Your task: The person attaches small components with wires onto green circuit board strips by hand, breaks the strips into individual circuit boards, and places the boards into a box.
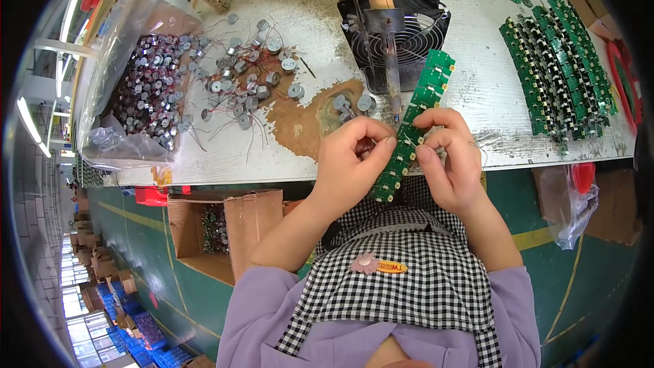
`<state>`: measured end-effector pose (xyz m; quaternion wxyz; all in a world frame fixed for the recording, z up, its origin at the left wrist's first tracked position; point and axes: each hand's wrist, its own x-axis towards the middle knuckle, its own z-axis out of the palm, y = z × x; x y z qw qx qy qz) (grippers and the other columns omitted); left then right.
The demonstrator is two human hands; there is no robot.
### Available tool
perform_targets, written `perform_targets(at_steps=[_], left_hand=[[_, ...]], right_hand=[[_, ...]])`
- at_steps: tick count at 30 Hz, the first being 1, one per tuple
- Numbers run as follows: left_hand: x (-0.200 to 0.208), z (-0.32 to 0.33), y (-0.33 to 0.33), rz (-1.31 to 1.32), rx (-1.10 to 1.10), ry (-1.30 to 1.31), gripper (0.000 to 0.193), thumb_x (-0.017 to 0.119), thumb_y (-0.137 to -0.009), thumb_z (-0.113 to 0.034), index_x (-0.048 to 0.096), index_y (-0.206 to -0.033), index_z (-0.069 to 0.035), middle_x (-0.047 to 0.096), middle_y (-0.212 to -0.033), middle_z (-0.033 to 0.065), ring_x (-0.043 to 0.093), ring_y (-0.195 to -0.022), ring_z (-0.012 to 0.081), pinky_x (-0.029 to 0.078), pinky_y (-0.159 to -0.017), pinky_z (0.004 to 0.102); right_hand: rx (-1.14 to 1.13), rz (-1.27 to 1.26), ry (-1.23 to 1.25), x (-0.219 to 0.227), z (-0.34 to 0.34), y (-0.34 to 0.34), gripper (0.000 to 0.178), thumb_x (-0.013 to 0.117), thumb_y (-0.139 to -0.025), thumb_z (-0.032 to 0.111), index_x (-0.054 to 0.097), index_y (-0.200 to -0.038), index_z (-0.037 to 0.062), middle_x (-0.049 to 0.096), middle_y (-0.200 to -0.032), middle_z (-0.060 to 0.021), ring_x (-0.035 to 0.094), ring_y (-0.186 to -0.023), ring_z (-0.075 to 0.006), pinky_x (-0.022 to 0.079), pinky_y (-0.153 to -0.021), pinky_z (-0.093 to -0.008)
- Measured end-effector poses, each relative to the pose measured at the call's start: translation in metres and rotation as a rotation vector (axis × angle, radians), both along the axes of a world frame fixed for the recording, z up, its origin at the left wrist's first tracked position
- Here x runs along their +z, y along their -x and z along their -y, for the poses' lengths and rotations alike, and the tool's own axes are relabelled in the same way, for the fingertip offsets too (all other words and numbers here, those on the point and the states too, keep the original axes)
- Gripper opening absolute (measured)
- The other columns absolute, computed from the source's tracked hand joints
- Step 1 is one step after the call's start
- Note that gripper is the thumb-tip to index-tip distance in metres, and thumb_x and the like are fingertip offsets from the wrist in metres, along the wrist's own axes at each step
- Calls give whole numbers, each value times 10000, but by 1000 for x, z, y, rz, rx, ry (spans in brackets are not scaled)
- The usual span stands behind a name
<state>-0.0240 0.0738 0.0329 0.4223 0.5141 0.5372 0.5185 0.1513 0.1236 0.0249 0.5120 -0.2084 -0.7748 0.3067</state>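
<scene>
A long green strip of joined circuit boards (430,83) slants in front of my body, reaching over the table's front edge. My right hand (451,160) pinches it along its right edge with thumb and forefinger. On the strip's other side, my left hand (355,158) is closed, thumb against forefinger at the edge of the boards; its curled fingers hide what they hold. Just above the strip, a soldering iron (391,61) with a wooden handle is fixed upright, its tip pointing down close to the boards. Small round motors (366,103) lie just beyond my left hand.
A black fan (419,24) stands behind the iron. Many wired motors (238,82) are scattered at left, beside a plastic-lined box (102,143) full of them. Stacked circuit strips (555,68) lie at right. Below the table stands an open cardboard box (252,228).
</scene>
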Motion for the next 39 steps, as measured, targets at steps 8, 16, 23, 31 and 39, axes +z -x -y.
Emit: perform_targets(at_steps=[8, 16, 23, 31, 39], left_hand=[[8, -5, -6, 27, 53, -13, 65, 645, -830, -32, 584, -819, -12, 594, -768, -23, 452, -608, 7, 375, -535, 172], [12, -8, -4, 38, 82, -79, 67, 646, -822, -23, 581, -807, -15, 599, -774, -21, 442, -597, 1, 363, -520, 168], [7, 1, -4, 12, 35, -46, 64, 644, -820, -18, 582, -806, -9, 603, -789, -12, 444, -596, -1, 365, -514, 168], [7, -2, -5, 40, 66, -16, 75, 639, -837, -39, 568, -836, -14, 562, -728, -29, 447, -597, 9, 368, -524, 177], [7, -8, -7, 3, 118, -98, 76, 637, -830, -29, 563, -819, -15, 556, -722, -30, 445, -594, 7, 367, -517, 178]], right_hand=[[-25, 46, -75, 9, -6, 5, 145, 655, -748, -71, 541, -821, -19, 569, -1005, -212, 583, -770, -257, 472, -645, -300], [-42, 62, -124, 15, -11, 10, 150, 664, -748, -63, 541, -815, -11, 562, -1017, -206, 583, -810, -255, 477, -657, -298], [24, -9, 87, 5, 3, 2, 133, 640, -756, -74, 529, -802, -16, 564, -1034, -208, 593, -805, -228, 485, -661, -279], [-17, -6, -14, 4, 1, 7, 129, 642, -757, -77, 555, -835, -23, 587, -990, -192, 593, -754, -219, 482, -637, -275], [-44, 29, -37, 8, -5, 13, 132, 659, -753, -68, 567, -834, -19, 586, -964, -170, 585, -748, -218, 474, -626, -281]])
